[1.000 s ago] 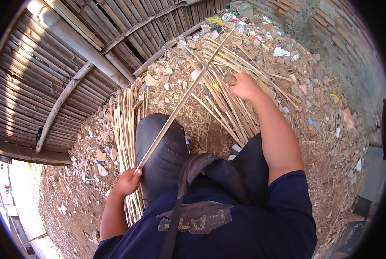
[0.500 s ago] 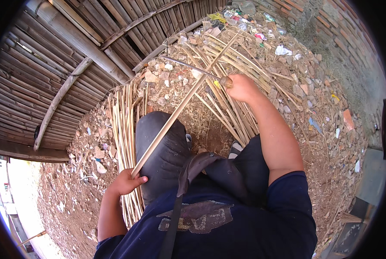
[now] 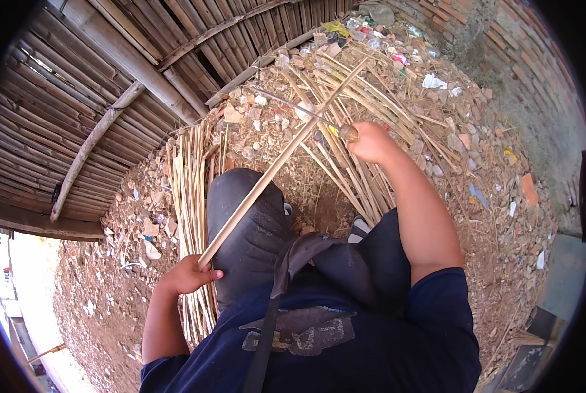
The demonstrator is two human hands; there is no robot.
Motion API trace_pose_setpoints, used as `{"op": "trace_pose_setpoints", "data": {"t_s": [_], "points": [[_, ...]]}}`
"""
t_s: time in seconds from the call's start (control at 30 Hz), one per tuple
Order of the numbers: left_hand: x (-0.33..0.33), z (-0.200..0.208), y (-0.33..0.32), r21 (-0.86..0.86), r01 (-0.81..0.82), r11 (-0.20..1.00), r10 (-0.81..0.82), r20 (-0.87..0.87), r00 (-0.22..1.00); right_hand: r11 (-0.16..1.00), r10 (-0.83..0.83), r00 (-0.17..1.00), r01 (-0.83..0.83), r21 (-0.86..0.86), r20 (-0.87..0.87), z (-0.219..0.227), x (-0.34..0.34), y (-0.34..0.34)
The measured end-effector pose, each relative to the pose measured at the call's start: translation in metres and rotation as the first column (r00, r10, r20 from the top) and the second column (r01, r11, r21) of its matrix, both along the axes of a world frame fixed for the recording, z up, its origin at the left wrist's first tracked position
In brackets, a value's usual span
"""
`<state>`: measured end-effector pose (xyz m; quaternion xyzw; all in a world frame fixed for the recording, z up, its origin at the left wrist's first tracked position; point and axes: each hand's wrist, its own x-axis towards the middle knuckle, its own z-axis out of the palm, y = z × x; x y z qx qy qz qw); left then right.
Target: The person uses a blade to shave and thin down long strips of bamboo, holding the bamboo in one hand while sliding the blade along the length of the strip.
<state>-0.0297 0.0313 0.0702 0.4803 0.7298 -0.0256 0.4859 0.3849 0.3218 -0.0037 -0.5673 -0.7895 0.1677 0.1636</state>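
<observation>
My left hand (image 3: 192,275) is closed round the near end of a long, pale bamboo strip (image 3: 263,184). The strip slants up and away to the right, passing over my left knee. My right hand (image 3: 370,142) grips a knife by its short wooden handle (image 3: 349,133). Its thin, dark blade (image 3: 286,101) points to the far left and crosses the strip toward its far end. Beside my left leg lies a bundle of pale bamboo strips (image 3: 187,196). More split strips (image 3: 355,171) are spread on the ground ahead, partly under the knife and my right forearm.
A wall of bamboo poles (image 3: 103,131) rises at the left. At the far right stands a brick wall (image 3: 522,65). Stones, brick bits and litter (image 3: 397,59) cover the dirt ground (image 3: 496,275). A grey panel (image 3: 563,275) stands at the right edge.
My right hand has moved slightly nearer and to the right, with the knife tilting a little more along the strip. My left hand keeps its hold in nearly the same place.
</observation>
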Motion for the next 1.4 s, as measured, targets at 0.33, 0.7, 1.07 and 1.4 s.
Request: {"op": "trace_pose_setpoints", "data": {"t_s": [0.33, 0.7, 1.07, 1.4], "points": [[-0.012, -0.018, -0.002, 0.124, 0.001, 0.992, -0.011, 0.078, 0.997, 0.975, -0.124, 0.992, 0.119, -0.186, -0.010, -0.011, 0.031, 0.021], [-0.003, -0.027, -0.011, 0.217, 0.023, 0.976, -0.017, -0.032, 0.999, 0.978, 0.081, 0.987, -0.051, -0.204, 0.138, 0.078, -0.014, -0.024], [-0.011, -0.034, -0.016, 0.252, 0.045, 0.967, -0.030, -0.061, 0.998, 0.969, 0.239, 0.940, -0.217, -0.114, 0.244, 0.063, -0.019, -0.032], [-0.007, -0.026, -0.012, 0.118, 0.021, 0.993, -0.015, -0.053, 0.998, 0.991, -0.051, 0.998, 0.046, -0.125, -0.030, 0.056, 0.010, -0.013]]}}
